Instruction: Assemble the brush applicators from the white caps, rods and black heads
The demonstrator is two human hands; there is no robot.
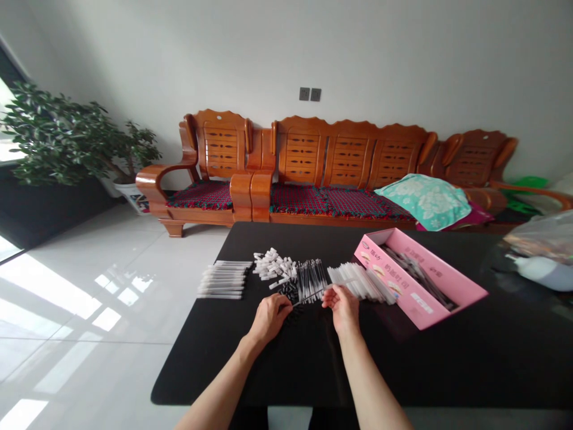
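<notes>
Between my two hands a thin greyish pen part (308,297), perhaps a refill, lies slantwise above the table. My left hand (268,316) is closed on its lower left end, and my right hand (344,307) pinches the upper right end, with some fingers curled. Just beyond them is a row of dark pen refills (312,276). Small black pieces (290,291) are heaped near my left fingertips, partly hidden. White pen caps (273,264) form a loose pile behind. Translucent white pen tubes (358,279) lie beside my right hand. At the left, white pens (225,280) are laid side by side.
A pink box (403,292) holding dark thin pieces stands right of the tubes. The black table (286,370) carries a plastic bag (544,236) and a white bottle (544,273) at far right. Behind are a wooden sofa (304,152) and a potted plant (67,134).
</notes>
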